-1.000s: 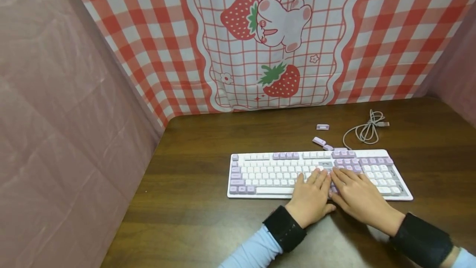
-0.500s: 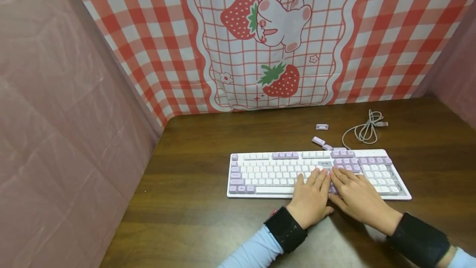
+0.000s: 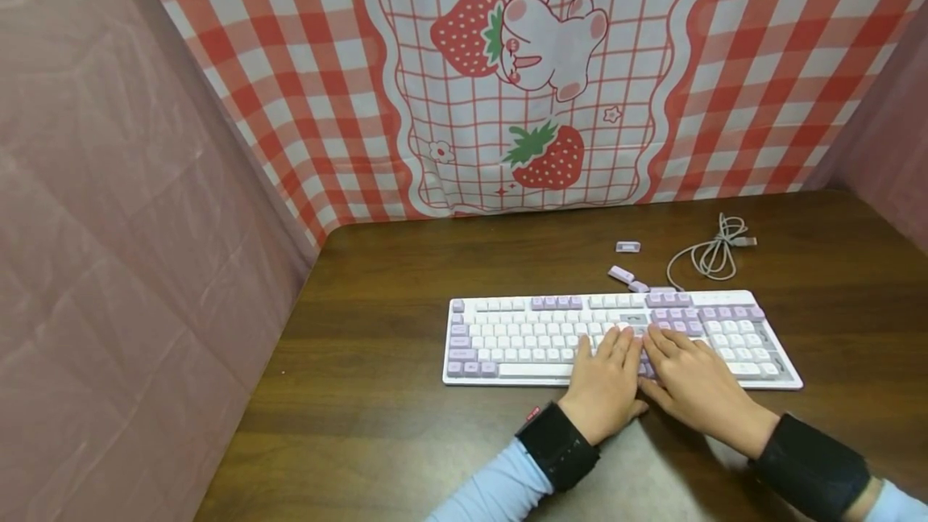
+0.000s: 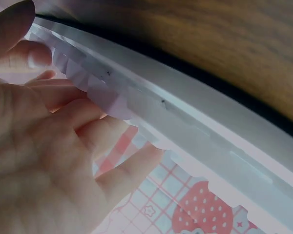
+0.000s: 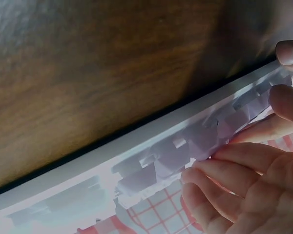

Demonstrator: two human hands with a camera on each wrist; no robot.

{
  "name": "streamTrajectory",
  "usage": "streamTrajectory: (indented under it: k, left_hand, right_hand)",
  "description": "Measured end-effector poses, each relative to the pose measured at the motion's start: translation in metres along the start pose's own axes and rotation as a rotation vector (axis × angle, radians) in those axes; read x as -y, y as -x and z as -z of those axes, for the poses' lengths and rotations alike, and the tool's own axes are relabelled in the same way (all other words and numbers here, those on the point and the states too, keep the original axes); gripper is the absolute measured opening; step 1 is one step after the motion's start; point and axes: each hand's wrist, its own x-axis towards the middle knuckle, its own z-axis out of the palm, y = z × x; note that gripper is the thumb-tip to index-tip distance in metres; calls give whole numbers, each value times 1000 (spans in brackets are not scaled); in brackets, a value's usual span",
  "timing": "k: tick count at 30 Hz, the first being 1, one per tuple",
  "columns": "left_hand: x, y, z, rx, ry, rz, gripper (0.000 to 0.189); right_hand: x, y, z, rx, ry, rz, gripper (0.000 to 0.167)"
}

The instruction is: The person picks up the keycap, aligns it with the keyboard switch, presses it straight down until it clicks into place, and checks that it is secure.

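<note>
A white and lilac keyboard (image 3: 532,342) lies flat on the dark wooden table. My left hand (image 3: 603,385) rests over the keys right of the space bar, its fingers stretched forward. Beside it, my right hand (image 3: 696,381) lies on the keys just left of the number pad, fingertips close to the left hand's. The left wrist view shows fingertips against the key tops (image 4: 105,97). In the right wrist view, extended fingers touch lilac keycaps (image 5: 200,139). The keys under both palms are hidden. Grey spots without caps show near the upper right and along the number pad.
Several loose lilac keycaps lie behind the keyboard, among them one (image 3: 627,247) farther back and one (image 3: 620,274) nearer. A bundled grey cable (image 3: 716,252) with a USB plug sits at the back right. A red checked cloth (image 3: 341,103) hangs behind the table (image 3: 362,433).
Both hands keep their place on the keyboard, fingers still on the same keys. The wrists have shifted very slightly to the left on the right-hand side.
</note>
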Motion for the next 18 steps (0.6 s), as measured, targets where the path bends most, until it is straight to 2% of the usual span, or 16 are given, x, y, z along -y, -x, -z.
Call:
streamTrajectory:
  k: [8,18]
  left_hand:
    - [0,2,1,-16,0,1,83]
    - [-1,0,1,-5,3,8,83]
  right_hand:
    - [-1,2,-1,-28,-2,21,58]
    - [0,-1,-1,-36,-1,31,59]
